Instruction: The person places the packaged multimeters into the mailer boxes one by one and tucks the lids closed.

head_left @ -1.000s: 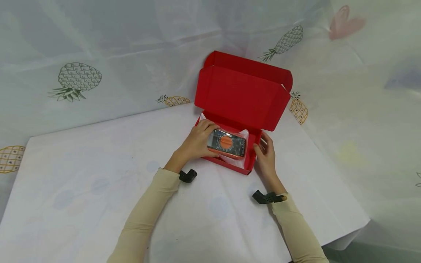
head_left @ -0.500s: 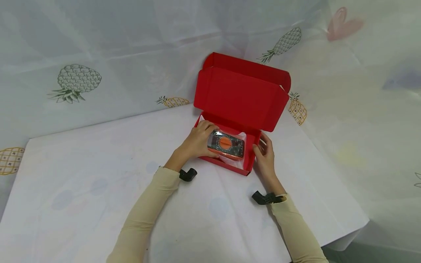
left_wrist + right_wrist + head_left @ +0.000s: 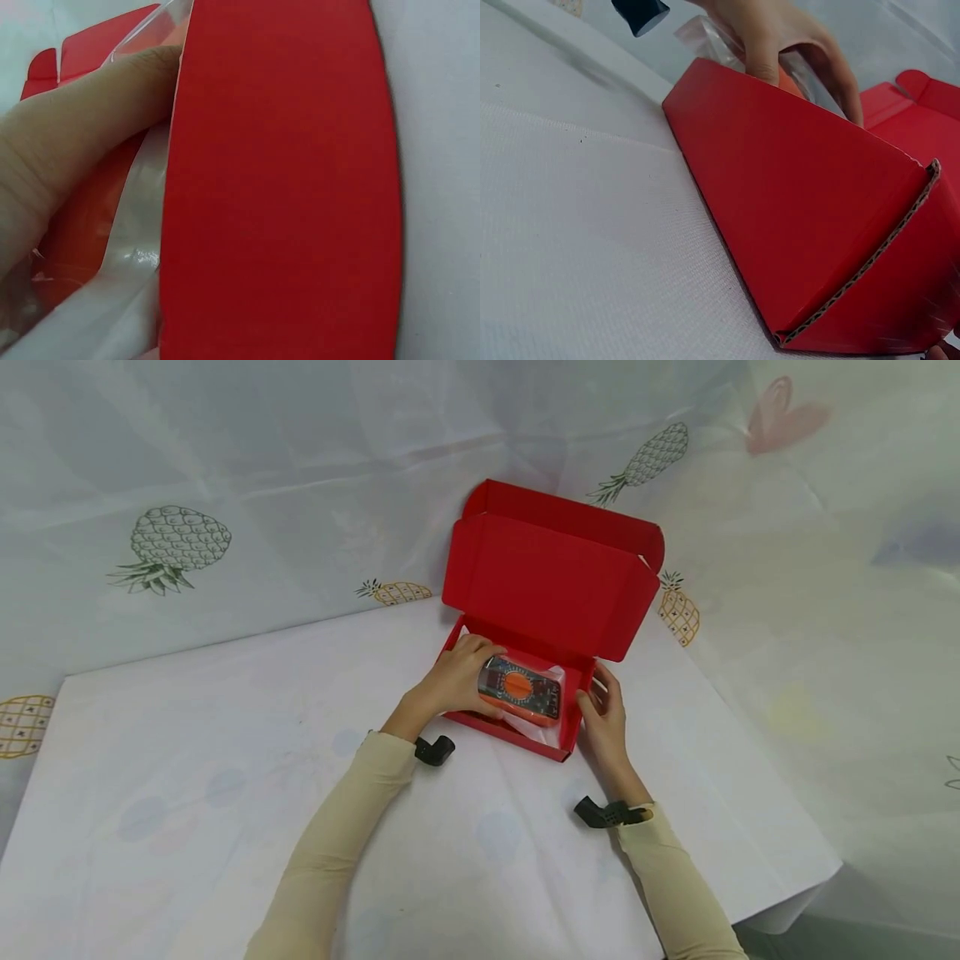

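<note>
A multimeter (image 3: 531, 692) with a dark face, orange dial and orange edge lies in a clear plastic bag inside a red cardboard box (image 3: 551, 577), whose lid stands up at the back. My left hand (image 3: 456, 677) grips the meter's left end, covering part of it. In the left wrist view the thumb (image 3: 105, 105) lies along the bagged meter, just inside the box's front wall (image 3: 281, 180). On the other side, my right hand (image 3: 609, 714) holds the box's right wall, thumb at its top edge and fingers outside.
The box rests on a table with a white cloth (image 3: 225, 793), near its back edge. Behind it hangs a pale curtain (image 3: 315, 460) printed with pineapples. Black wrist cameras (image 3: 600, 812) sit on both wrists.
Over the last half second my left hand and the multimeter have shifted slightly to the right within the box. The right hand and the box stay in place.
</note>
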The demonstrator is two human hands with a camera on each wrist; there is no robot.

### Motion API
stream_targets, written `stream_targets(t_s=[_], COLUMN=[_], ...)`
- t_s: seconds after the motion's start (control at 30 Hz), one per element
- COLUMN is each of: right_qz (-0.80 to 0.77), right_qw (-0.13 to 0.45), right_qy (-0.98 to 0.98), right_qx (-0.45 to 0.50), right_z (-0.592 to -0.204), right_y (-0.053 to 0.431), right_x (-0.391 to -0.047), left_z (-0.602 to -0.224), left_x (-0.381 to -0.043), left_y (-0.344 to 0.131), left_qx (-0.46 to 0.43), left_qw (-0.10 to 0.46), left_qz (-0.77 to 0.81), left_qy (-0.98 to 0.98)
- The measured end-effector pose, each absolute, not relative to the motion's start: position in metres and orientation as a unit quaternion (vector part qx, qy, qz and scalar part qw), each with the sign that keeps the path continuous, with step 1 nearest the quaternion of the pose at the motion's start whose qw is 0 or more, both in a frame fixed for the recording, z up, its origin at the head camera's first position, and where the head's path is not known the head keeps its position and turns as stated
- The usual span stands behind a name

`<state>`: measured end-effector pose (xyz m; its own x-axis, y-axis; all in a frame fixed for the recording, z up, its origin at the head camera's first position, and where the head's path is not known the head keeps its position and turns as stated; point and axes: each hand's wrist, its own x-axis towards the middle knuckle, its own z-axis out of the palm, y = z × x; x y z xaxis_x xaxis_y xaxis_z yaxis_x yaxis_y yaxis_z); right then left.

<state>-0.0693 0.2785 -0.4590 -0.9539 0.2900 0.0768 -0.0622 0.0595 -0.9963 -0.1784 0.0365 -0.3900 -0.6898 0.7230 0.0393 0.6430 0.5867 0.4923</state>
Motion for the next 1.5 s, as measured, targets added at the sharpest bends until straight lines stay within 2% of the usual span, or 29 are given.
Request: stream_targets(t_s=[0.17,0.43,0.8,1.0,1.17,1.5], right_qz=[0.684,0.647,0.671,0.678,0.679,0.67], right_qw=[0.123,0.127,0.111,0.104,0.1,0.112], right_qy=[-0.715,-0.747,-0.728,-0.72,-0.721,-0.728], right_qx=[-0.079,-0.085,-0.086,-0.105,-0.102,-0.097], right_z=[-0.455,-0.426,-0.434,-0.425,-0.426,-0.424], right_y=[0.277,0.267,0.265,0.262,0.262,0.264], right_x=[-0.069,-0.06,-0.067,-0.059,-0.057,-0.058], left_z=[-0.39,-0.39,-0.389,-0.401,-0.413,-0.424], left_x=[-0.182,-0.188,-0.198,-0.207,-0.206,-0.209], left_y=[0.039,0.042,0.042,0.046,0.043,0.044], left_qx=[0.383,0.388,0.374,0.391,0.371,0.367], left_qw=[0.097,0.108,0.123,0.139,0.163,0.162], left_qz=[0.245,0.253,0.26,0.268,0.284,0.318], left_qy=[0.885,0.88,0.882,0.87,0.869,0.859])
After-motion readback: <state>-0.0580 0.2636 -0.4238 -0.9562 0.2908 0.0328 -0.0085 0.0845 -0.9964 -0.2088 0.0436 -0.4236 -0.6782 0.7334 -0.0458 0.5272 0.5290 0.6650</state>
